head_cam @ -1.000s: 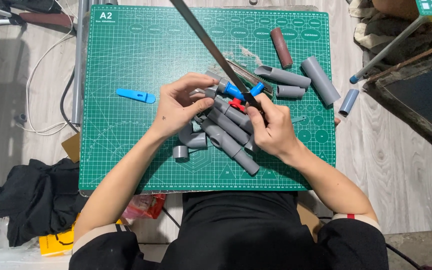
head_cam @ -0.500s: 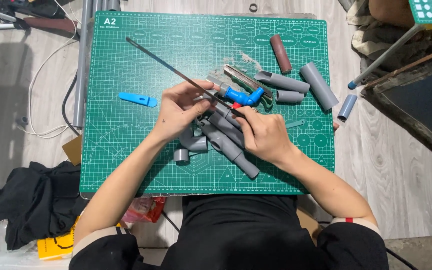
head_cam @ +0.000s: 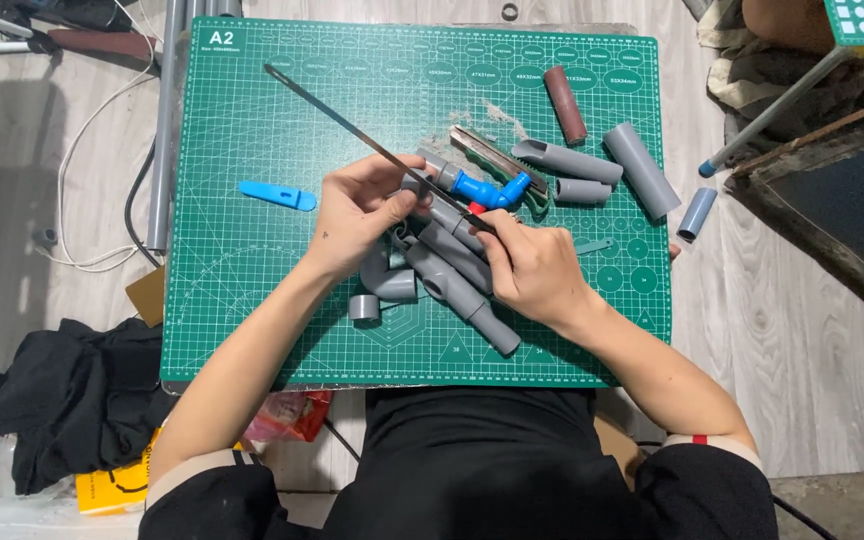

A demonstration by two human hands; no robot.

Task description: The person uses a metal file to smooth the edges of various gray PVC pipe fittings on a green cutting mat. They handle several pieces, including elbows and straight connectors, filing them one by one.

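Green cutting mat (head_cam: pixel 252 300) is being used as the work surface, spread across the middle of the frame over a pale wooden floor (head_cam: pixel 812 380). At far left of the frame a heap of black cloth (head_cam: pixel 72 395) is lying off the mat, and a small blue plastic piece (head_cam: pixel 277 194) is resting on the mat's left half. Just right of it, the left hand (head_cam: pixel 357 210) is being closed around the upper end of a grey pipe assembly (head_cam: pixel 447 265) at mid-frame, pinning it down. A thin saw blade (head_cam: pixel 372 142) is being held slantwise from the upper left down to the right hand (head_cam: pixel 532 268), which is being curled tightly around the blade's lower end beside a blue fitting (head_cam: pixel 487 190). For a clean cut, the pipe should be kept pressed flat, and the blade drawn in light, even strokes, fingers kept clear of the teeth. Further right, loose grey pipe offcuts (head_cam: pixel 642 170) and a brown cylinder (head_cam: pixel 565 104) are lying well apart from both hands.
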